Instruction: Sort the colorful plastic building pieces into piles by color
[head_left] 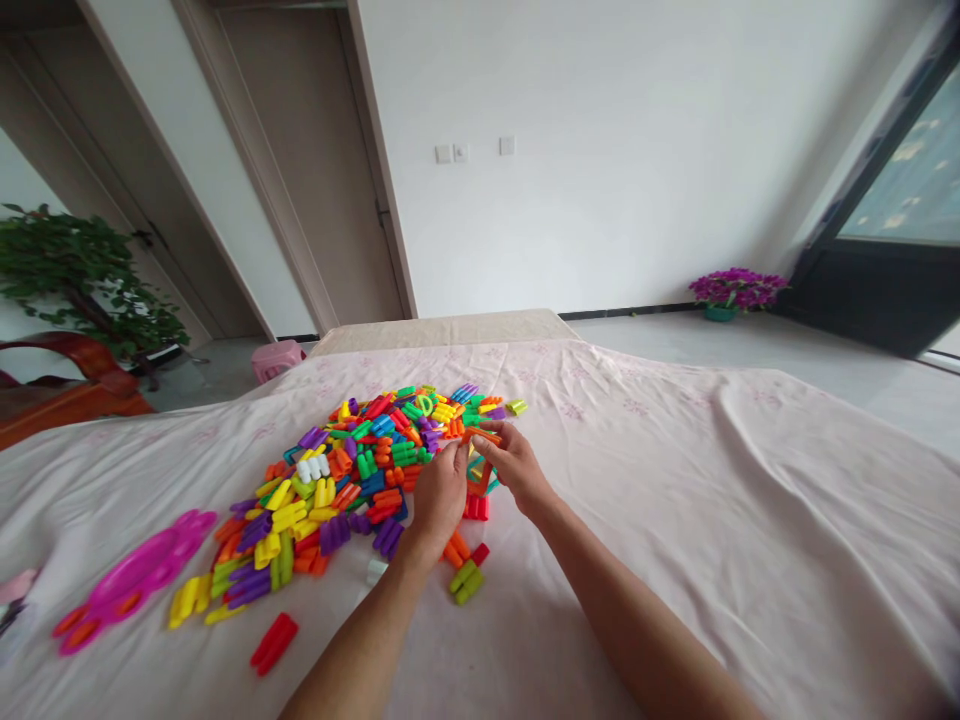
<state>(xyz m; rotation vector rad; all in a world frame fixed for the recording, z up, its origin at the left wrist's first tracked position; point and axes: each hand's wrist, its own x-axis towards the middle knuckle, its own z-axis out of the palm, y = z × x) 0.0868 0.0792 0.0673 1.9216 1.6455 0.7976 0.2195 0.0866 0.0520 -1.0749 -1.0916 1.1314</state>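
Note:
Both my hands meet at the right edge of a heap of colourful plastic building pieces (pixel 382 450). My left hand (pixel 441 490) is closed, its thumb and fingers on an orange plastic frame piece (pixel 481 478). From the other side my right hand (pixel 514 462) grips the same orange frame by its upper edge. A teal frame shows partly behind the orange one; whether the two are joined I cannot tell. Just below the hands lie a red piece (pixel 476 507) and a yellow-green piece (pixel 466 581).
A magenta plastic tray-like piece (pixel 142 570) lies at the left on the patterned bedsheet (pixel 675 520). A lone red piece (pixel 274 643) is near the front. Beyond the bed stand a pink stool (pixel 276 361), a green plant (pixel 82 280) and purple flowers (pixel 739 288).

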